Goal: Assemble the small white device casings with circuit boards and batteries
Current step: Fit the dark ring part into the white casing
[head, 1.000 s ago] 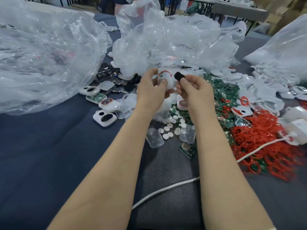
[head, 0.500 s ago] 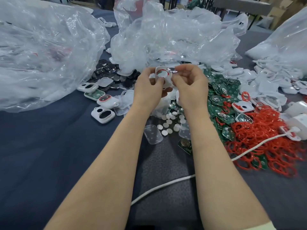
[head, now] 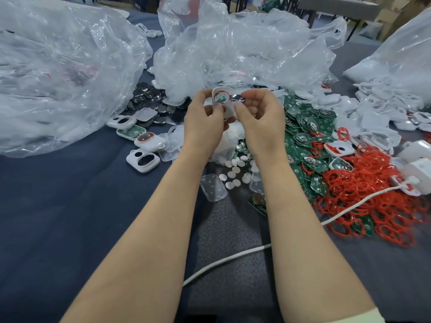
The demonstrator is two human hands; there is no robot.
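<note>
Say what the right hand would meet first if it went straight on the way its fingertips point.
Most likely the casing gripped by the left hand. The right hand points left, and the silvery piece it pinches sits right beside the casing's open face; depth is unclear, so they may already touch.

The left hand (head: pixel 205 127) hides the lower half of the casing (head: pixel 221 98). Just right of the casing, the shiny piece (head: pixel 236 98) pinched by the right hand (head: pixel 258 122) is too blurred to name. Left of the casing, the bag (head: pixel 58 73) runs off the edge, its contents only a haze.
</note>
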